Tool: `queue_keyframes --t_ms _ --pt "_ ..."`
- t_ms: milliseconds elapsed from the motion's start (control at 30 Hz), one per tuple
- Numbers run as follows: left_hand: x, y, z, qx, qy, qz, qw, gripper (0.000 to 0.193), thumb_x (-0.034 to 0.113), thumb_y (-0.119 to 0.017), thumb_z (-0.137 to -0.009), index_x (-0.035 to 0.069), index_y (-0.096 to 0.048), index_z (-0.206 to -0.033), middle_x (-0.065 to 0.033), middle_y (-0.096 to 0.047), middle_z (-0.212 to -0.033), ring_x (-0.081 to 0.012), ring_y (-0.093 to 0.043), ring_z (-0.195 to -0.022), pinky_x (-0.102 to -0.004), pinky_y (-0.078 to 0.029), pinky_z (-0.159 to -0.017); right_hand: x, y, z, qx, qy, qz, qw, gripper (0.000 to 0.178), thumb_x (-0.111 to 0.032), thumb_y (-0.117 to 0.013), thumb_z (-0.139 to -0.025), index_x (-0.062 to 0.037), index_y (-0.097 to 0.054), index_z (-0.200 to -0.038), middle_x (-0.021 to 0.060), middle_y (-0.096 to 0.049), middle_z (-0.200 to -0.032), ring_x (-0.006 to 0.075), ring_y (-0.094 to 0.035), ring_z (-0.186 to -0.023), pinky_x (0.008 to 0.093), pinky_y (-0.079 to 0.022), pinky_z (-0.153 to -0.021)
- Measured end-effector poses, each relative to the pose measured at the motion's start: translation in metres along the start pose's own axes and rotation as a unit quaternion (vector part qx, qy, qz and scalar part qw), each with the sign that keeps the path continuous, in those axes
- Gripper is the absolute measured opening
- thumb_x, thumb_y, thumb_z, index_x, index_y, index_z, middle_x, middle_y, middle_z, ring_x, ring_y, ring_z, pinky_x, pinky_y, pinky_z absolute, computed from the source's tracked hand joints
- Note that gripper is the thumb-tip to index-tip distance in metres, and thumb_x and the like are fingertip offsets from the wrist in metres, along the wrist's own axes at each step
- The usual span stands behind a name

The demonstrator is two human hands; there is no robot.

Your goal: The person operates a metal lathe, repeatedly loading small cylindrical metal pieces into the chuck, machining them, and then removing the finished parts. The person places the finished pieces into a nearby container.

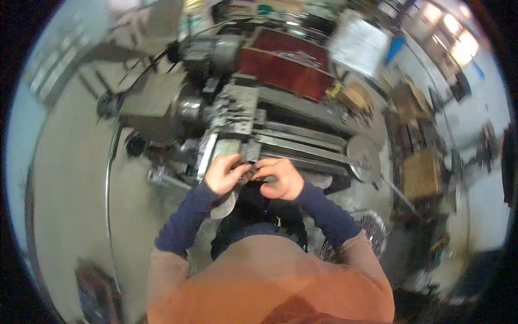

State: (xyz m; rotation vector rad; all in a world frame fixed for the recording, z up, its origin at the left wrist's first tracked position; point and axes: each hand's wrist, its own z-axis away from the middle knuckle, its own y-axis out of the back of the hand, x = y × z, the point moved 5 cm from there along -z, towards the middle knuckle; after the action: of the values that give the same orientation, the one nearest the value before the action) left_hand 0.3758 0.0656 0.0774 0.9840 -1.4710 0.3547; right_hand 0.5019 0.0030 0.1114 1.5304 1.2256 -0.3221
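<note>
In front of my body, my left hand (pixel 222 175) and my right hand (pixel 281 179) meet at the near side of a metal lathe (pixel 299 148). The fingers of both are bent and closed around something small and dark between the fingertips. Blur and the fingers hide its kind. Just beyond the hands is the lathe's carriage (pixel 237 108), with several small metal pieces on top. A round, pale metal part (pixel 224 208) shows below my left wrist. The lathe's chuck (pixel 189 110) lies farther to the left.
A dark red tray (pixel 286 75) with metal bits stands behind the lathe bed. To its right are a silvery wrapped box (pixel 359 44) and a cardboard box (pixel 355 97). A round metal disc (pixel 363 156) sits at the bed's right end. Near my right elbow is a wire basket (pixel 369 227).
</note>
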Motion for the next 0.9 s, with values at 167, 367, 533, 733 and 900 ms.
queue_keyframes --t_ms 167,367,533,733,900 --pt "-0.015 0.036 0.011 0.023 0.011 -0.017 1.000 0.019 0.017 -0.056 -0.080 -0.001 -0.061 -0.083 -0.0131 -0.061 -0.070 -0.0199 -0.060 -0.066 -0.0318 -0.045 -0.061 0.023 -0.023 -0.040 -0.085 0.016 0.006 0.996 0.032 0.000 -0.052 -0.054 -0.0022 -0.065 -0.083 0.0125 -0.061 -0.081 0.0256 -0.060 -0.072 0.0291 -0.048 -0.065" --pt "-0.021 0.087 0.028 0.114 0.005 -0.044 0.992 0.013 0.008 -0.055 -0.080 -0.004 -0.060 -0.078 -0.0105 -0.062 -0.064 -0.0129 -0.060 -0.057 -0.0262 -0.047 -0.053 0.028 -0.053 -0.102 -0.152 -0.014 -0.049 0.987 0.021 -0.006 -0.056 -0.059 -0.0014 -0.066 -0.076 0.0119 -0.063 -0.072 0.0195 -0.061 -0.065 0.0275 -0.048 -0.062" --pt "-0.033 0.115 0.039 0.139 0.008 -0.016 0.990 0.015 0.012 -0.056 -0.082 -0.003 -0.059 -0.083 -0.0090 -0.061 -0.063 -0.0125 -0.060 -0.056 -0.0262 -0.047 -0.052 0.022 -0.060 -0.133 -0.157 0.026 -0.010 0.987 0.020 -0.010 -0.059 -0.058 -0.0038 -0.067 -0.076 0.0116 -0.064 -0.076 0.0243 -0.062 -0.067 0.0310 -0.049 -0.063" --pt "-0.058 0.221 0.099 0.321 0.030 -0.115 0.939 0.025 0.019 -0.055 -0.083 -0.001 -0.055 -0.099 -0.0101 -0.060 -0.062 -0.0165 -0.060 -0.056 -0.0300 -0.045 -0.052 0.079 -0.036 -0.205 -0.099 0.025 0.468 0.878 0.022 -0.020 -0.061 -0.054 -0.0134 -0.071 -0.074 0.0040 -0.064 -0.076 0.0234 -0.053 -0.081 0.0391 -0.042 -0.071" --pt "-0.047 0.287 0.202 0.359 0.138 -0.494 0.779 0.026 0.022 -0.055 -0.082 0.004 -0.056 -0.101 -0.0147 -0.060 -0.066 -0.0294 -0.060 -0.061 -0.0374 -0.045 -0.056 0.127 -0.051 -0.224 -0.159 -0.109 0.482 0.855 0.023 -0.026 -0.064 -0.054 -0.0225 -0.072 -0.075 0.0034 -0.065 -0.080 0.0248 -0.054 -0.092 0.0426 -0.041 -0.082"
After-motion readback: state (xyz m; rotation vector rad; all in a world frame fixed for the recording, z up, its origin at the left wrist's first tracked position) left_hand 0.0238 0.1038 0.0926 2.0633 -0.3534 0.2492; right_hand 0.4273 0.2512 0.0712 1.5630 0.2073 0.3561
